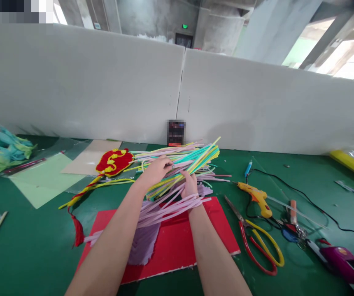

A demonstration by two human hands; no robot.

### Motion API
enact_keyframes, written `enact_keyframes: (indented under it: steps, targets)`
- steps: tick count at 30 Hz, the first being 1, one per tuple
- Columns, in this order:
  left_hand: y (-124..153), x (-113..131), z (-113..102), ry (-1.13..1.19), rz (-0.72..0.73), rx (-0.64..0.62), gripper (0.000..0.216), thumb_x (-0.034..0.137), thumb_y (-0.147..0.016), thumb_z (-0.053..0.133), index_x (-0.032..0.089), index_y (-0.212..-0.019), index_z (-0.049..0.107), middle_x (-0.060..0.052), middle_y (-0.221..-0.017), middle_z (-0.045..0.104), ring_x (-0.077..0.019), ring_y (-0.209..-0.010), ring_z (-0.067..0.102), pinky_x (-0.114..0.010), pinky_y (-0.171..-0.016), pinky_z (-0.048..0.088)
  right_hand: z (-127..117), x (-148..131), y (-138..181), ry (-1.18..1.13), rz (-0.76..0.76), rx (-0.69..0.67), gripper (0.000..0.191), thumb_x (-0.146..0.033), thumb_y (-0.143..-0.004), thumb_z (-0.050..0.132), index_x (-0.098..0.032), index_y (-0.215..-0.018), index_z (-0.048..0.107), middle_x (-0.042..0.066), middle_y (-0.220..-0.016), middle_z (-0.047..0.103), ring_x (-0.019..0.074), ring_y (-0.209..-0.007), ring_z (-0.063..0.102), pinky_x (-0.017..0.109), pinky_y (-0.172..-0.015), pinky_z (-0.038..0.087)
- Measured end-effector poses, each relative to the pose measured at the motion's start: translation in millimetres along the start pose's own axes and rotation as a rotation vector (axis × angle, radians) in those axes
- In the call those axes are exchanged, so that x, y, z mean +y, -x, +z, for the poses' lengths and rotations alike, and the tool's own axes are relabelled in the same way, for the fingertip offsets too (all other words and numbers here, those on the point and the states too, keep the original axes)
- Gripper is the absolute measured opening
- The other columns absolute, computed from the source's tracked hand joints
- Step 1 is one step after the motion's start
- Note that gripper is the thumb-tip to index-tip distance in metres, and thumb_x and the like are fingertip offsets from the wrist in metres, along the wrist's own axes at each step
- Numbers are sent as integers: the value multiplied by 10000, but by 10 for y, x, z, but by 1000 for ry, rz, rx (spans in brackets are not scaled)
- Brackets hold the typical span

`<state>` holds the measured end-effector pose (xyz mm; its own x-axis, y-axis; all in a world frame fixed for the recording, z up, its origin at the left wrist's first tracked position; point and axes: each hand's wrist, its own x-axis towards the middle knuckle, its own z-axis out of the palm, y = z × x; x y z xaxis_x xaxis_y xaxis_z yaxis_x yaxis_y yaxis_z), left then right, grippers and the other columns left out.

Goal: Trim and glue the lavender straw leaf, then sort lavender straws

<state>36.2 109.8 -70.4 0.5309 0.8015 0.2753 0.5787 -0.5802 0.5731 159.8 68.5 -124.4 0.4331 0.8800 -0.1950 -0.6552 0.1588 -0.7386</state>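
A big loose bundle of pipe cleaners in yellow, turquoise, pink and pale purple lies at the middle of the table. My left hand reaches into it from the left, fingers curled in a pinch on some stems. From below, my right hand closes round stems on the near side, its thumb uppermost. Lilac pipe cleaners lie across my right wrist. Beneath them a purple ridged piece rests on a red board, partly covered by my left forearm.
Left of the bundle lies a red and yellow ornament with a red tassel. Scissors, a yellow glue gun with its cord and a purple-handled tool lie on the right. A phone-like device leans against the white partition.
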Motion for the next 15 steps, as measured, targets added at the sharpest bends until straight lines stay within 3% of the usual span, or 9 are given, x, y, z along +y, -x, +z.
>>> enact_keyframes:
  steps: [15]
  targets:
    - [-1,-2,-18,-38,-33,12,153,153,-824,477,166,-864,624,-65,-934,612,-199,-885,574,-330,-833,430,-17,12,-4,51,-42,-156,345,-243,-563,750,-174,-862,591,-27,-726,676,148,-702,630,327,-742,512]
